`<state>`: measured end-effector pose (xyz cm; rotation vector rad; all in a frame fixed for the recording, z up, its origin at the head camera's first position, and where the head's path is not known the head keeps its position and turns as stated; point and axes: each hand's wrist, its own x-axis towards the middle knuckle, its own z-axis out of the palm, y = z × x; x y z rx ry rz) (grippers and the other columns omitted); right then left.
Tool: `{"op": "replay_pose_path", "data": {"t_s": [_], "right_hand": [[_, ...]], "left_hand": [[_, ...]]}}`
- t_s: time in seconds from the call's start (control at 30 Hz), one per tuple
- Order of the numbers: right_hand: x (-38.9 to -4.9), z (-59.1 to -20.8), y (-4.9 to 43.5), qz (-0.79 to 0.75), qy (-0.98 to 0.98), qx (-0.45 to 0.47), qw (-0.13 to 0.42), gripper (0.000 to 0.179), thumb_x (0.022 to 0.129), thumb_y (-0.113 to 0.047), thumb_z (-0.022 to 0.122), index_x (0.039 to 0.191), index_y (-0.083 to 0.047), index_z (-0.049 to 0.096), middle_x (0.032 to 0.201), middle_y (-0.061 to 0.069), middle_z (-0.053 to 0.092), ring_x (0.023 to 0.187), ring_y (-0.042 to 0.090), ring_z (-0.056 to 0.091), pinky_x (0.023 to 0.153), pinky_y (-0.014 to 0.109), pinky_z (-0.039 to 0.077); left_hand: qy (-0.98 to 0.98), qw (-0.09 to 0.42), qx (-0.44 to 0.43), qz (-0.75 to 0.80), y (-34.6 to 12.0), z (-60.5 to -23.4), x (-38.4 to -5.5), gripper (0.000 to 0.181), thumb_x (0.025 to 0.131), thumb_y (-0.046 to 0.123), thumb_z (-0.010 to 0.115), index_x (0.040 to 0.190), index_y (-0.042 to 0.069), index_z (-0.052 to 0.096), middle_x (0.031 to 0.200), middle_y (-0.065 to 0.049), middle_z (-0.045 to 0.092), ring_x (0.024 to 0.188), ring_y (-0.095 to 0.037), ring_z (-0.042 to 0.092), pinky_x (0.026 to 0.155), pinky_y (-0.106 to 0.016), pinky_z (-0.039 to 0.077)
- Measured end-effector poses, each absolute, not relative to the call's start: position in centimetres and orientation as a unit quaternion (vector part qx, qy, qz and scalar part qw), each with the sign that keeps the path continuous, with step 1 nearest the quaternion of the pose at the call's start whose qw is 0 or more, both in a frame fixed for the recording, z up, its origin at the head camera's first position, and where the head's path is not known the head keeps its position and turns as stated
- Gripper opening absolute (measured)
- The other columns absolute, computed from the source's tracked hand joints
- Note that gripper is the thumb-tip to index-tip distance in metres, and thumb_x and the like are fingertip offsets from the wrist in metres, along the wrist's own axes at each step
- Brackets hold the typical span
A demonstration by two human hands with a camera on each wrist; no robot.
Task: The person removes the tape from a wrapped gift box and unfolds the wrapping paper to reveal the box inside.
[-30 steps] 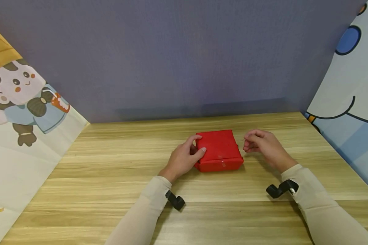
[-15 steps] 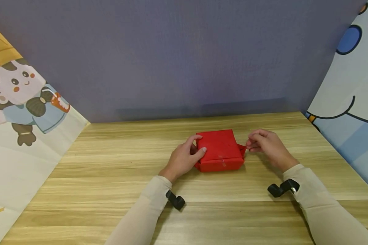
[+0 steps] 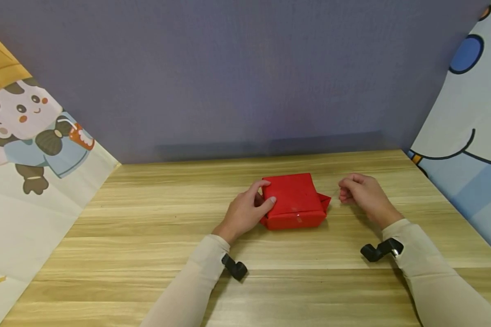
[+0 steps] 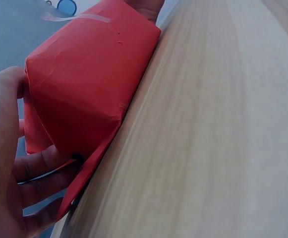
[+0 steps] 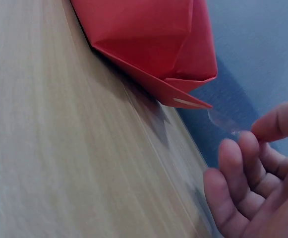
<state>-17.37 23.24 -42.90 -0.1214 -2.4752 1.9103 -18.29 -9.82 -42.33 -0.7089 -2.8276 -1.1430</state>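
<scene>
A box wrapped in red paper (image 3: 291, 195) lies on the wooden table. My left hand (image 3: 245, 211) grips its left end, thumb and index finger on the top edges. Seen from the left wrist, the other fingers (image 4: 49, 168) reach in at the folded end by a loose paper flap (image 4: 84, 178). On the box's right end a pointed flap (image 3: 324, 200) sticks outward. Just right of it, my right hand (image 3: 364, 195) pinches a strip of clear tape (image 5: 225, 123) between thumb and index finger. The tape's other end meets the flap tip in the right wrist view.
A grey-blue panel (image 3: 245, 81) stands behind the wooden table (image 3: 167, 272). Cartoon-printed sheets flank it at left (image 3: 49, 136) and right (image 3: 470, 118). A short piece of clear tape (image 3: 298, 218) is stuck on the box's front side.
The right end's flap has been drawn outward from the box. My right hand has moved right, away from the flap, with the clear tape between its fingers. The left hand has kept its place.
</scene>
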Motion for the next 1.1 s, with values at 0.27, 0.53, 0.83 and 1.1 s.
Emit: {"op": "replay_pose_path", "data": {"t_s": [0.27,0.53,0.83,1.1], "right_hand": [[-17.19,-42.96,23.21,0.589,-0.805,-0.066,0.003,0.033,0.1,-0.019,0.051,0.11,0.012,0.056,0.074,0.001,0.058,0.065,0.009,0.063,0.066,0.029,0.059],[-17.3,-43.09,23.17,0.592,-0.802,-0.084,-0.003,0.031,0.1,-0.019,0.05,0.107,0.01,0.056,0.073,0.001,0.059,0.064,0.008,0.062,0.064,0.028,0.059],[-17.34,-43.13,23.16,0.606,-0.788,-0.11,-0.006,0.03,0.098,-0.016,0.048,0.11,0.011,0.054,0.071,0.0,0.059,0.06,0.007,0.062,0.06,0.029,0.059],[-17.25,-43.28,23.27,0.601,-0.791,-0.116,-0.003,0.036,0.101,-0.019,0.047,0.117,0.012,0.052,0.075,0.002,0.061,0.062,0.008,0.064,0.06,0.029,0.059]], "left_hand": [[-0.904,0.006,-0.226,-0.364,-9.78,-42.34,-18.29,0.048,0.096,0.047,0.061,0.14,0.032,0.05,0.086,0.01,0.063,0.078,-0.008,0.06,0.072,-0.033,0.05],[-0.908,0.011,-0.224,-0.355,-9.73,-42.24,-18.19,0.048,0.096,0.048,0.061,0.14,0.032,0.05,0.086,0.01,0.063,0.078,-0.008,0.06,0.072,-0.033,0.05],[-0.915,0.026,-0.228,-0.332,-9.66,-42.09,-18.03,0.051,0.097,0.051,0.059,0.143,0.03,0.051,0.081,0.012,0.06,0.072,-0.007,0.057,0.066,-0.032,0.048],[-0.929,0.074,-0.239,-0.272,-9.69,-42.0,-17.94,0.047,0.101,0.052,0.049,0.142,0.031,0.055,0.071,0.011,0.054,0.067,-0.009,0.055,0.066,-0.031,0.046]]}}
